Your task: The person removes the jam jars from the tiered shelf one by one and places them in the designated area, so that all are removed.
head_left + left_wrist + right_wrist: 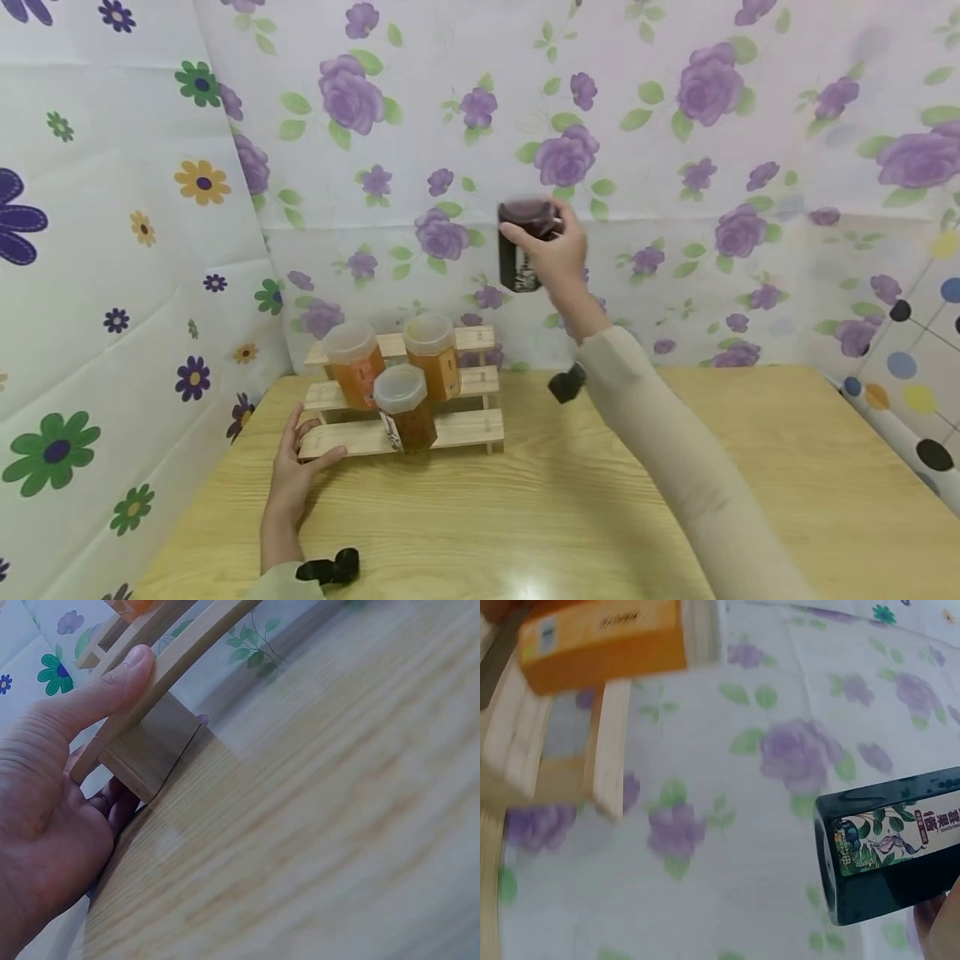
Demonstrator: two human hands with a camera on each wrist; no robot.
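Note:
My right hand [561, 254] grips a dark jar [519, 250] up in the air, right of and above a stepped wooden rack [468, 427]. In the right wrist view the jar's printed label [892, 836] shows on its flat side. My left hand [294, 471] holds the front left end of the rack, thumb on the lowest step; the left wrist view shows the thumb over the slat [180, 664], other fingers partly hidden behind. On the rack stand an orange jar [355, 371] and an amber jar [432, 358] behind, and a brown jar [408, 412] on the front step.
The rack stands on a wood-grain table [420, 525] near its left side. Flowered cloth hangs behind [675, 208] and on the left [135, 333]. A dotted cloth [911, 358] covers the right side. Black straps with small cameras sit on both wrists.

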